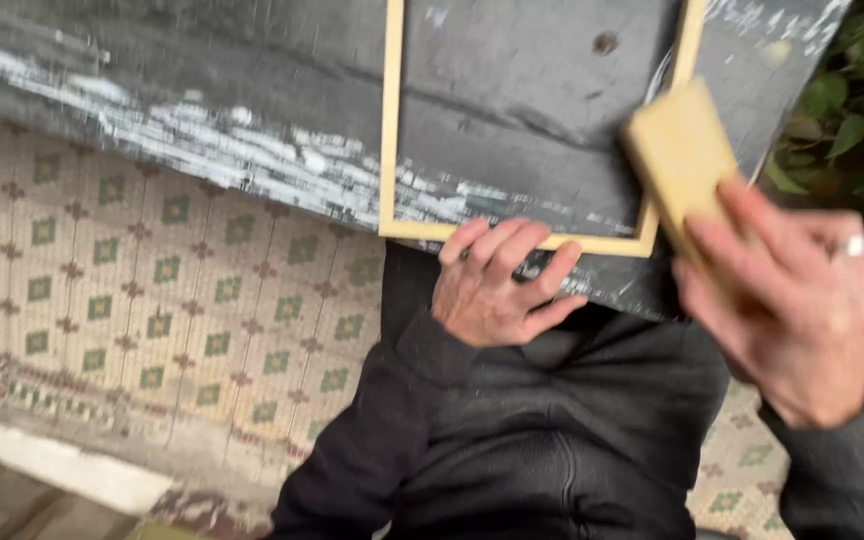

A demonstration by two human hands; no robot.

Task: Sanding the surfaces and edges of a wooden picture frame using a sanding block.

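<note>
A pale wooden frame [391,120] lies on a dark, paint-smeared board [202,90] at the top of the head view. My left hand [497,285] grips the frame's near rail and the board's edge, fingers curled over it. My right hand [802,310], a ring on one finger, holds a yellowish rectangular sanding block [680,150] tilted up beside the frame's right rail. The block is blurred. My dark jacket [542,430] fills the lower middle.
A floor of cream tiles with green and brown patterns [152,300] spreads at left and lower right. Green plant leaves [862,110] stand at the upper right. A pale stone step edge [62,465] runs along the lower left.
</note>
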